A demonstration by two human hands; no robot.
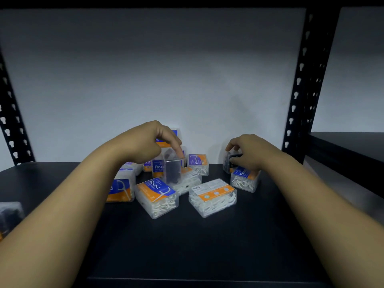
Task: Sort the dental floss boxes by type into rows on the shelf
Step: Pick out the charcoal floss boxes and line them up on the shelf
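While I look down from the head camera, I see the black shelf (187, 246) as the biggest thing, with a black perforated upright (301, 84) at its right and a white wall (166, 69) behind. On the shelf lies a loose pile of clear dental floss boxes (187, 179), not in rows. A box marked "Round" (156, 197) and a box with its barcode side up (212, 196) lie nearest to me, just beside each other. My left hand (145, 142) holds a clear box with dark contents (171, 169) above the pile, the grip curled on its top. My right hand (247, 151) pinches another dark box (230, 161), which rests against a "Round" box (245, 178).
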